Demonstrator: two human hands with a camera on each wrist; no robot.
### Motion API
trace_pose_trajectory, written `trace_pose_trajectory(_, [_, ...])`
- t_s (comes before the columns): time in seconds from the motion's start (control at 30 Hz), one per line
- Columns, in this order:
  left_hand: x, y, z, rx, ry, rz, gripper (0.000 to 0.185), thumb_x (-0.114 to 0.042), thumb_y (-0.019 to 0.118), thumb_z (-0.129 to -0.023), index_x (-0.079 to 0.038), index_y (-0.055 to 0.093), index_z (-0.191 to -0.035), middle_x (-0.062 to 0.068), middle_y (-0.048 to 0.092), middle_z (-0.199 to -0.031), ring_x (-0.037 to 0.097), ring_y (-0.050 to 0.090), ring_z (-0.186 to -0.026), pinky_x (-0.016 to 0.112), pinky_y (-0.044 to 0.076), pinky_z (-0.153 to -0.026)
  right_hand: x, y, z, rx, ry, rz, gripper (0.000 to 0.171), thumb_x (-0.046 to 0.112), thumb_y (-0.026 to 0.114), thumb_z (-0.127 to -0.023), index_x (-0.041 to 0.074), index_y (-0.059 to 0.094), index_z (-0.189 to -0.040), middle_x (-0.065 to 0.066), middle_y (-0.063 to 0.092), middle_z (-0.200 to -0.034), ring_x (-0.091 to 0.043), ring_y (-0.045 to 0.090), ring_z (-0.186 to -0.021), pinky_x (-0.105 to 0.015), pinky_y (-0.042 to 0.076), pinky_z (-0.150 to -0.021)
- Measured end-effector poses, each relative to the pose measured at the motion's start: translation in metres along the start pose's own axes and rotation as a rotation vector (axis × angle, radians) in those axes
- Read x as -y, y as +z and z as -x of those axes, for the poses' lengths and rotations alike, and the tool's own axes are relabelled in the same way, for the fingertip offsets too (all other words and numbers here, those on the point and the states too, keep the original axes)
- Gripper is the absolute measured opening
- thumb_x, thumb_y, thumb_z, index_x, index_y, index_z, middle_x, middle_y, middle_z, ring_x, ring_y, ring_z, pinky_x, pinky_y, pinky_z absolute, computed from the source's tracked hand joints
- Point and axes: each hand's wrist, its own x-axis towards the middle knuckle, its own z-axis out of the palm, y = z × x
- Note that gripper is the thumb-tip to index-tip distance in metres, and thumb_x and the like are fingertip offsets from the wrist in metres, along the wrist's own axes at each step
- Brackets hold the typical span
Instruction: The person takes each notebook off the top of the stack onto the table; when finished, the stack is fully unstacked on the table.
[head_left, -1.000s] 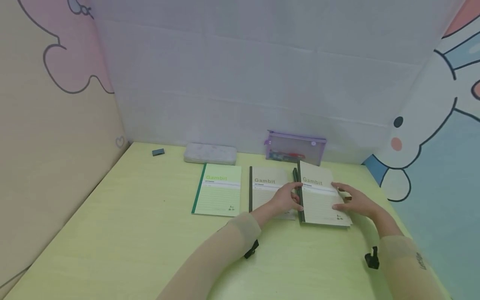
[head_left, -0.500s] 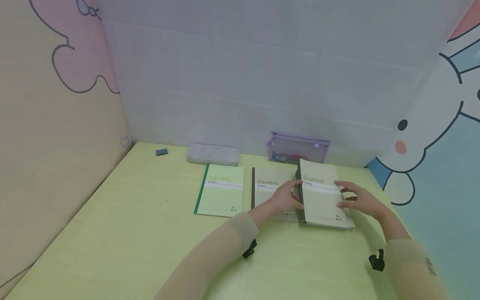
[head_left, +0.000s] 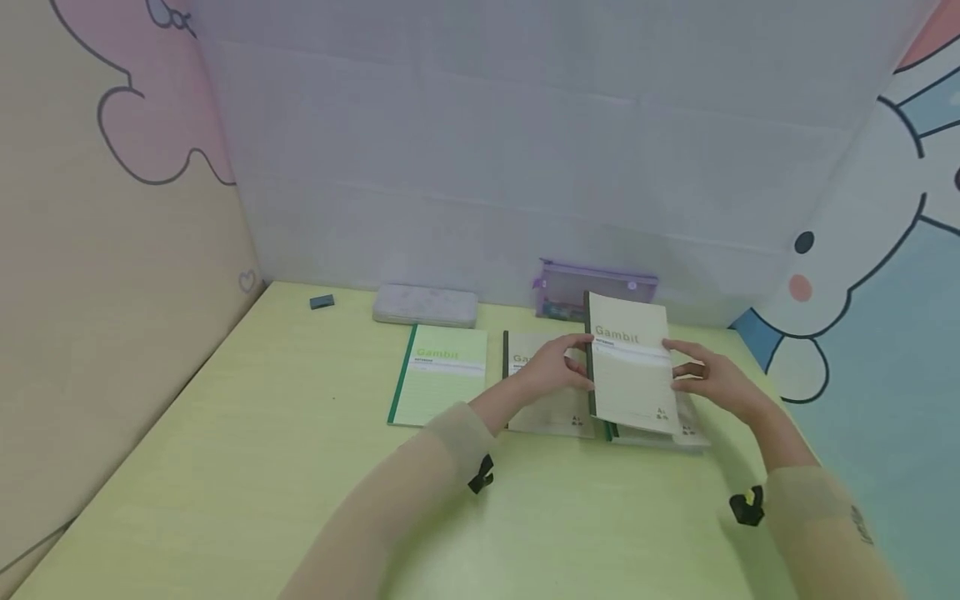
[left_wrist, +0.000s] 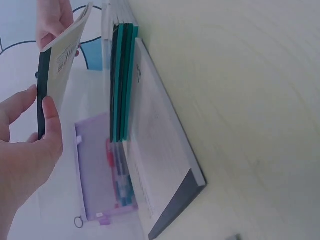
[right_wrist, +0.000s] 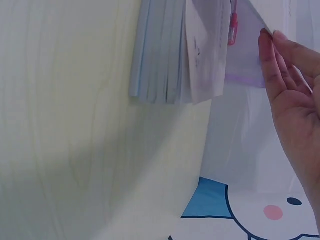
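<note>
**Notebook lifted clear of the pile, held edge to edge between two hands.**

The top notebook (head_left: 630, 367) hangs tilted above the pile of notebooks (head_left: 660, 429) at the right end of the table (head_left: 225, 467), with its long axis running away from the person. The left hand (head_left: 551, 371) pinches the dark spine edge, thumb (left_wrist: 52, 125) on the cover side, the other fingers behind the notebook. The right hand (head_left: 712, 379) meets the opposite free edge with nearly straight fingers (right_wrist: 285, 75); whether its thumb curls round that edge cannot be told. Both hands are equally near, one on either long side. A second notebook (head_left: 547, 392) lies flat just left of the pile, a green notebook (head_left: 438, 375) beyond it, and a purple pencil pouch (head_left: 600, 287) stands behind, against the wall.
</note>
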Motion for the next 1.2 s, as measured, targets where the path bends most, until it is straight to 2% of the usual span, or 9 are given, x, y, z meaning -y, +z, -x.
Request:
trace_pose_trajectory(0.1, [-0.005, -0.012, 0.003, 0.009, -0.002, -0.025, 0.078, -0.008, 0.077, -0.077, -0.022, 0.040, -0.144, 0.002, 0.048, -0.135, 0.006, 0.061, -0.087, 0.025, 0.053, -0.075, 0.008, -0.001, -0.003, -0.008, -0.006, 0.003, 0.072, 0.027, 0.067, -0.088, 0.014, 0.030, -0.149, -0.018, 0.029, -0.150, -0.033, 0.053, -0.115, -0.012, 0.047, -0.079])
trace_pose_trajectory(0.3, [-0.012, -0.032, 0.009, 0.009, 0.002, -0.083, 0.071, -0.010, 0.075, -0.080, -0.022, 0.042, -0.142, 0.003, 0.050, -0.134, 0.006, 0.063, -0.089, 0.026, 0.053, -0.077, 0.022, 0.000, -0.008, -0.022, -0.041, -0.031, 0.073, 0.026, 0.068, -0.087, 0.014, 0.031, -0.149, -0.016, 0.031, -0.149, -0.001, 0.056, -0.103, -0.013, 0.048, -0.079])
trace_pose_trajectory(0.4, [-0.016, -0.041, 0.013, 0.000, 0.006, -0.088, 0.068, -0.011, 0.074, -0.082, -0.022, 0.043, -0.142, 0.002, 0.051, -0.132, 0.007, 0.064, -0.090, 0.028, 0.054, -0.078, 0.030, 0.003, -0.010, -0.028, -0.061, -0.091, 0.073, 0.022, 0.069, -0.087, 0.014, 0.031, -0.148, -0.016, 0.029, -0.150, 0.005, 0.055, -0.099, -0.014, 0.049, -0.078])
trace_pose_trajectory(0.7, [-0.024, -0.075, 0.031, -0.037, 0.049, -0.080, 0.066, -0.008, 0.070, -0.085, -0.019, 0.041, -0.143, 0.006, 0.052, -0.128, 0.013, 0.067, -0.087, 0.031, 0.056, -0.076, 0.065, 0.017, -0.016, -0.069, -0.115, -0.195, 0.072, 0.017, 0.069, -0.086, 0.017, 0.032, -0.148, -0.014, 0.029, -0.151, 0.003, 0.058, -0.098, -0.015, 0.051, -0.079])
trace_pose_trajectory(0.97, [-0.030, -0.108, 0.052, -0.079, 0.048, -0.081, 0.062, -0.009, 0.069, -0.086, -0.024, 0.044, -0.140, 0.003, 0.052, -0.127, 0.015, 0.065, -0.089, 0.035, 0.055, -0.075, 0.099, 0.029, -0.024, -0.089, -0.137, -0.276, 0.072, 0.017, 0.071, -0.084, 0.021, 0.035, -0.147, -0.006, 0.033, -0.149, -0.005, 0.059, -0.099, -0.021, 0.054, -0.079])
trace_pose_trajectory(1.2, [-0.033, -0.135, 0.072, -0.110, 0.048, -0.130, 0.065, -0.010, 0.071, -0.084, -0.028, 0.044, -0.140, 0.001, 0.052, -0.124, 0.017, 0.061, -0.089, 0.029, 0.052, -0.068, 0.127, 0.041, -0.030, -0.083, -0.171, -0.375, 0.071, 0.011, 0.071, -0.085, 0.020, 0.036, -0.147, -0.004, 0.031, -0.151, -0.007, 0.058, -0.101, -0.025, 0.055, -0.078])
